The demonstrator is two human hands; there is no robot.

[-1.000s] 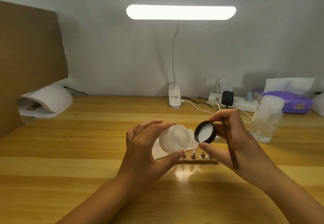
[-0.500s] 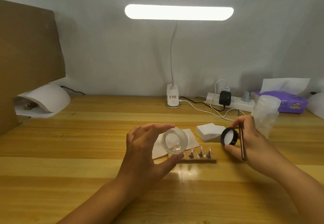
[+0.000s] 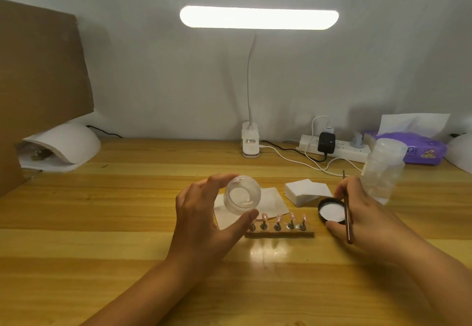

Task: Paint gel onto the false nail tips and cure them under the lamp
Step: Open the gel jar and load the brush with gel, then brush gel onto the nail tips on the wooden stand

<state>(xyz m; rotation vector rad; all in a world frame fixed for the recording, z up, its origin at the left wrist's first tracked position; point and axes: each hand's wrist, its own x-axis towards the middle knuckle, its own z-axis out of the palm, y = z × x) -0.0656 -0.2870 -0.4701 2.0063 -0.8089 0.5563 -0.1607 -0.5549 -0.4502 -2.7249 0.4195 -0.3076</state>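
Observation:
My left hand point(image 3: 204, 213) grips a small clear gel jar point(image 3: 242, 195), lifted above the table with its open mouth tilted toward me. Just below it, several pinkish false nail tips point(image 3: 278, 219) stand on pegs in a wooden holder point(image 3: 279, 233). My right hand point(image 3: 362, 213) holds the jar's black lid point(image 3: 331, 210), white lining up, low at the table right of the holder, and also holds a thin brown brush point(image 3: 346, 213) upright against the palm. The white curing lamp point(image 3: 61, 144) sits at the far left by the wall.
White wipes: a flat one point(image 3: 270, 202) under the jar, a stack point(image 3: 306, 191) behind the lid. A clear plastic bottle point(image 3: 383, 170) stands right of my right hand. Desk lamp base point(image 3: 251, 142), power strip point(image 3: 339, 147) with cables, purple tissue pack point(image 3: 419, 149), cardboard point(image 3: 38, 70) at left.
My right hand has carried the black lid and brush away from the jar, rightward and down to the table. My left hand has kept the jar raised, its mouth turned more toward me.

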